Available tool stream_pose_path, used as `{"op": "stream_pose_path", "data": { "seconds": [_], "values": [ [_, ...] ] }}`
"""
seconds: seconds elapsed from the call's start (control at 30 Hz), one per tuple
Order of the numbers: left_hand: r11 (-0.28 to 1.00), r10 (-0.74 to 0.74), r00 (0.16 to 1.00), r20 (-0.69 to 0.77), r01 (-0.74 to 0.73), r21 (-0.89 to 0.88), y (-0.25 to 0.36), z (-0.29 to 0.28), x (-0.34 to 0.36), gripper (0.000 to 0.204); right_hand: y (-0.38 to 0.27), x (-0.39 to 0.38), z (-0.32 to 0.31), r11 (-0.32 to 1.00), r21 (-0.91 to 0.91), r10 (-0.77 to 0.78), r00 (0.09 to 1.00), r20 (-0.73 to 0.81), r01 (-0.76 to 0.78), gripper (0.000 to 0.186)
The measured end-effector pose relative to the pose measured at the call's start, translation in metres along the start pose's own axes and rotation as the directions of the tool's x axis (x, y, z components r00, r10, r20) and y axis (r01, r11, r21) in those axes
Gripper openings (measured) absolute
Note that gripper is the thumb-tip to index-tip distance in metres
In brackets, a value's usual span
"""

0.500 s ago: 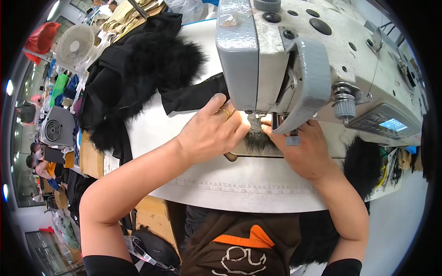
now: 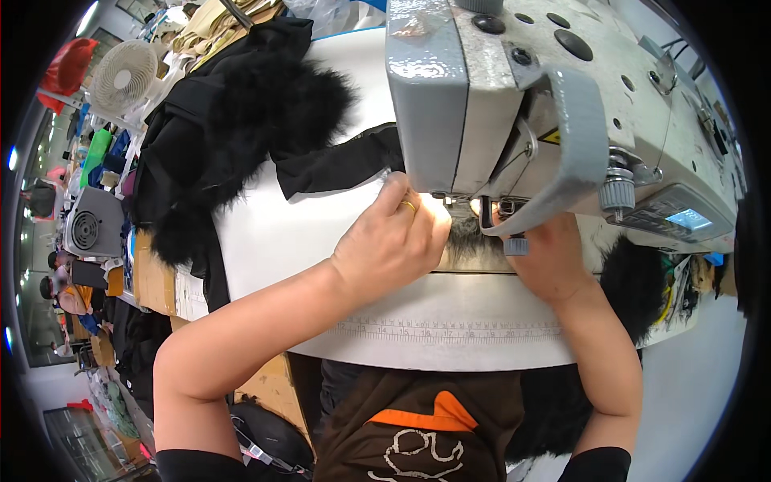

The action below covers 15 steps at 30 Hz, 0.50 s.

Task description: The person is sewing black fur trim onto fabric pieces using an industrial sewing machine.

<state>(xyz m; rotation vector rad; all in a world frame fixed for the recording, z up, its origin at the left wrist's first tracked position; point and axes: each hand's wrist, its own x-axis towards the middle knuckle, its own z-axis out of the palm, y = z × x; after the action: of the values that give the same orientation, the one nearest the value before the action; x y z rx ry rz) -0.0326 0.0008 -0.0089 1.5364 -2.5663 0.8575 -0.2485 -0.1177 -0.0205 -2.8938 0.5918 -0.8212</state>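
A white desk (image 2: 313,233) is stretching across the middle, and a row of ruler marks (image 2: 450,331) is running along its near edge. A big sewing machine (image 2: 490,104) is standing on the desk, with its gray and white head hanging over the work. A heap of black cloth (image 2: 173,145) is spreading over the far left side, and black fluffy fur (image 2: 281,108) is puffing out of it. The person is wearing brown clothing (image 2: 490,394) with an orange edge. A long black strip of cloth (image 2: 337,165) is reaching from the heap toward the machine. On the right, a lump of black fur (image 2: 633,281) is sitting by the desk's edge.

The 2 hands are staying apart, 1 on each side of the sewing spot. The left hand (image 2: 393,241) is curling its fingers beside the bright light; I am not seeing what it is gripping, so I cannot tell. The right hand (image 2: 554,261) is hiding its fingertips behind the machine's guard, so I cannot tell its grip either. A small dark furry piece (image 2: 468,241) is lying between them, under the machine's head. A little screen (image 2: 688,219) is glowing blue. A gold ring (image 2: 409,206) is circling a left finger.
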Motion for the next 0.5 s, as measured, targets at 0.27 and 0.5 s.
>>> {"op": "stream_pose_path", "data": {
  "seconds": [0.27,0.5],
  "values": [
    [1.0,-0.006,0.999,0.046,0.006,0.01,0.0,-0.007,0.004,0.022,0.016,-0.017,0.002,0.993,-0.118,-0.013,0.991,0.13,0.028,0.028],
    [0.999,-0.026,0.994,0.108,0.023,0.025,0.002,-0.007,0.006,0.019,0.014,-0.013,0.002,0.994,-0.11,0.042,0.982,0.186,-0.022,0.028]
  ]
}}
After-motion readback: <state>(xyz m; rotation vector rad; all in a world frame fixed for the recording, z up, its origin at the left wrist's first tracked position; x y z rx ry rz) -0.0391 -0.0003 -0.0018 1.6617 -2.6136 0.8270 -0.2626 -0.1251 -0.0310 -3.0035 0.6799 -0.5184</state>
